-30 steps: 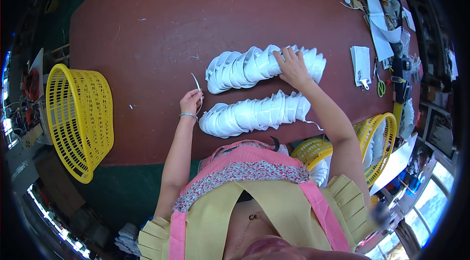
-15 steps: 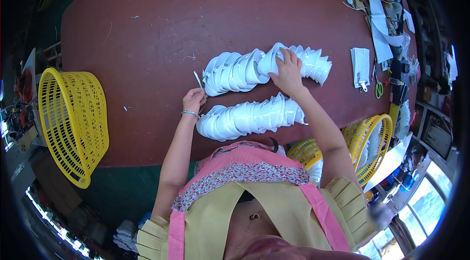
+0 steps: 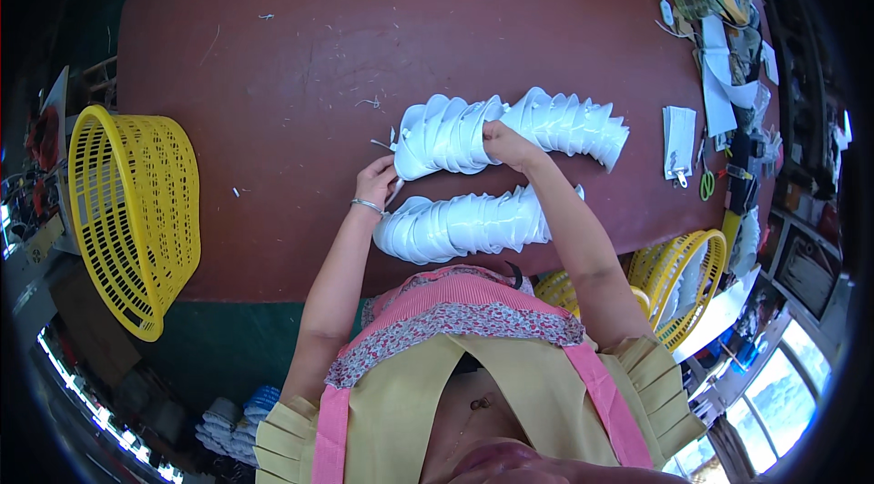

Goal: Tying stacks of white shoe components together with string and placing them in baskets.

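Observation:
Two long rows of nested white, glossy, cup-shaped pieces lie on the table in front of me, a far stack point(image 3: 446, 133) and a near stack point(image 3: 464, 227). At the left end of the far stack, my left hand point(image 3: 375, 182) pinches a thin white strip point(image 3: 394, 193). My right hand point(image 3: 510, 145) is closed on the far stack near its middle, fingertips at the edge of the pieces where the row splits into a left and a right part. My right forearm hides the right part of the near stack.
A tall yellow basket point(image 3: 182, 211) stands by the left table edge. More yellow baskets point(image 3: 710, 256) with white pieces are at lower right. Along the right side lie green scissors point(image 3: 706, 184), a clipped white bundle point(image 3: 678, 142) and clutter. Thread scraps point(image 3: 369, 102) dot the brown table point(image 3: 291, 56).
My right hand has moved left and nearer, from the top of the far stack to the edge at its split. My left hand has shifted slightly right, close against the stack's left end.

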Demonstrator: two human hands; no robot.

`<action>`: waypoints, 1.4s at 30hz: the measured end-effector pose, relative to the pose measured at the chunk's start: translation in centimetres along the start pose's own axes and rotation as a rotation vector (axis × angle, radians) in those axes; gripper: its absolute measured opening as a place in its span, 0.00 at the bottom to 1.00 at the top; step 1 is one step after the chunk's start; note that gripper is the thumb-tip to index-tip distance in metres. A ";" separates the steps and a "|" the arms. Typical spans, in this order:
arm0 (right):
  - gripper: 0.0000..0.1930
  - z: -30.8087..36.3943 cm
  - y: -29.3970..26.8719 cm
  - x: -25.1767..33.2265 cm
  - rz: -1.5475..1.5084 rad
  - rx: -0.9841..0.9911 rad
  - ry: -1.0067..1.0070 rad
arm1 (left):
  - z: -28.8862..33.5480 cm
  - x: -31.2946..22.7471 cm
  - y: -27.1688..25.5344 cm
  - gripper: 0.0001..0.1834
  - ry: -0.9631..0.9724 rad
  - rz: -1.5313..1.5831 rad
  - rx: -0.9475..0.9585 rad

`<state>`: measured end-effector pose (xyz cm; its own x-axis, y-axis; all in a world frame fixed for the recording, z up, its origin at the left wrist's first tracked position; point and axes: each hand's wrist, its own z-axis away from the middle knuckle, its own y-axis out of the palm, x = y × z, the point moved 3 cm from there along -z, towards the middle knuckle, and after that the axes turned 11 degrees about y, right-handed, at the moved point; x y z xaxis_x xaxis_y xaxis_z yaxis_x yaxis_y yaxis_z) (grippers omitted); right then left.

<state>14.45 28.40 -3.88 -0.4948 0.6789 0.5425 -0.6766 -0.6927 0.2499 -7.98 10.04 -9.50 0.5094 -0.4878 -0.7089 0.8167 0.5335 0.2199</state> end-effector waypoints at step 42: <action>0.29 -3.0 7.3 -3.5 0.079 0.201 0.192 | 3.5 3.7 -3.7 0.18 0.057 -0.121 0.155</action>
<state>9.65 21.68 -6.35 -0.6486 0.6414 0.4098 -0.5198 -0.7666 0.3771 -8.18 3.87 -10.57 0.3925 -0.4995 -0.7723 0.9052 0.3584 0.2283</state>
